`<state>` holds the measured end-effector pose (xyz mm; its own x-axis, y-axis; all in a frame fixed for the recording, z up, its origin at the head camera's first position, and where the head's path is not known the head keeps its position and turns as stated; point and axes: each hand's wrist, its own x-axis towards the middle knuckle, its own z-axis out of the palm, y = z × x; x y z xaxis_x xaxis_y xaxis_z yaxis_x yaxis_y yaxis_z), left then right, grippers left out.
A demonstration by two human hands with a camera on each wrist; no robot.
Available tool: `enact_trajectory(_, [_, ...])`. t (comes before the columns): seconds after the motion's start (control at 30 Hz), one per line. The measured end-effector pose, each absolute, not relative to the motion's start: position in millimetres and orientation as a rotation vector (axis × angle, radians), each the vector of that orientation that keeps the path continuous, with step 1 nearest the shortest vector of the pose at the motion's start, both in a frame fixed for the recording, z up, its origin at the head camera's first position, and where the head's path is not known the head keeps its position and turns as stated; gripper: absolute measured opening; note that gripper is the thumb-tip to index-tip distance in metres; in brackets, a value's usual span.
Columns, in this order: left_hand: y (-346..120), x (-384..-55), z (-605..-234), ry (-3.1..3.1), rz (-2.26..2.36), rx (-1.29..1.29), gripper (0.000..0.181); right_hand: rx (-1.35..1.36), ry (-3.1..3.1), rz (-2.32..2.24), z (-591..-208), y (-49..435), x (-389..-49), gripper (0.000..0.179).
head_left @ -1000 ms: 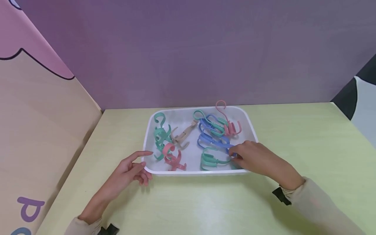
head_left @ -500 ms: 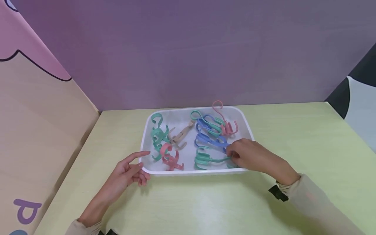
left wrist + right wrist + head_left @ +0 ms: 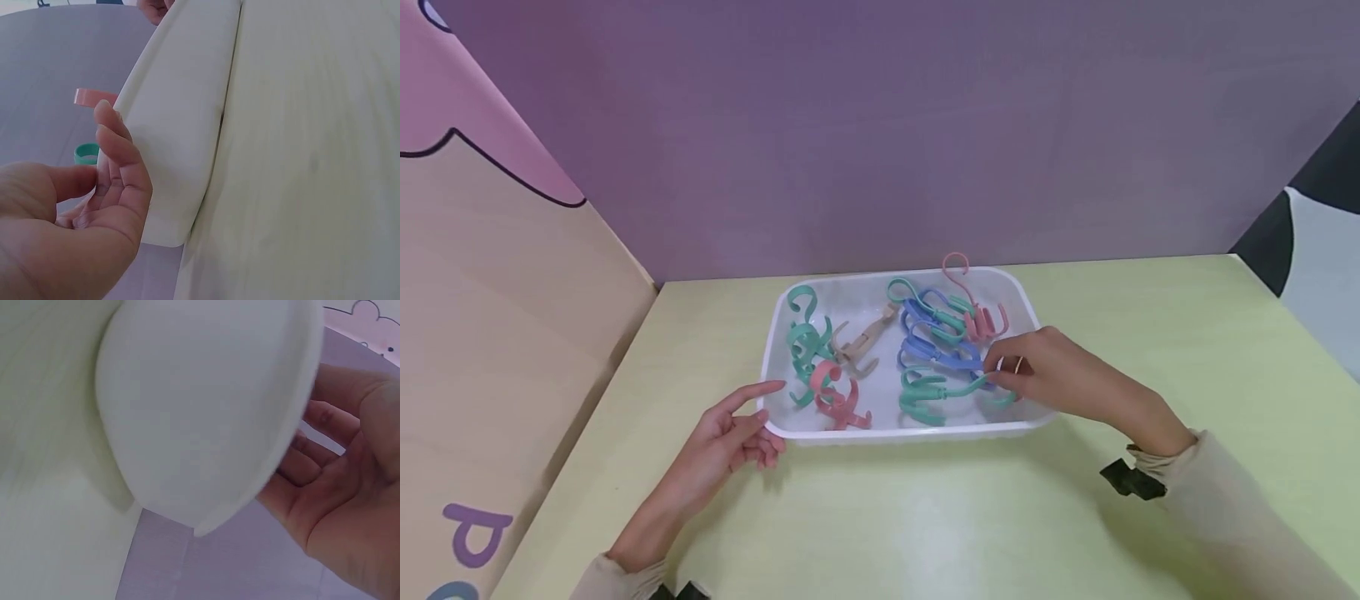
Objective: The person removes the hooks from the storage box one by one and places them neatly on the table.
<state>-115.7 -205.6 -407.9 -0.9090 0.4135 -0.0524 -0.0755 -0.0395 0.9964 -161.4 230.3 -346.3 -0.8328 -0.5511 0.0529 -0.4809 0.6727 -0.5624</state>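
In the head view, the nearly closed thumb and forefinger of the right hand (image 3: 1067,375) pinch one mint-green plastic multi-prong hook (image 3: 946,392) by its stem over the white plastic rectangular tray (image 3: 880,434). Beyond those fingertips lie two blue plastic hooks (image 3: 927,353), one green hook (image 3: 957,320) and one pink plastic hook (image 3: 980,323). Nearer the left hand's (image 3: 722,442) straight forefinger: another pink hook (image 3: 842,410), one beige hook (image 3: 868,336), and tangled green hooks (image 3: 808,340), number unclear.

Left wrist: thumb and bent fingers hold the tray's rim.

Right wrist: the tray's wall hides the fingertips.
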Motion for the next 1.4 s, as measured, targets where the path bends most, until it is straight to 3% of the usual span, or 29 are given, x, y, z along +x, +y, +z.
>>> enact_trajectory(0.5, [-207,-116,-415,1.851,2.043,0.380,0.049,-0.748,2.823,-1.013,-331,231,-153,0.012])
enact_trajectory(1.4, [-205,-117,-411,1.836,2.056,0.395,0.048,-1.201,3.101,-1.020,-317,227,-138,0.029])
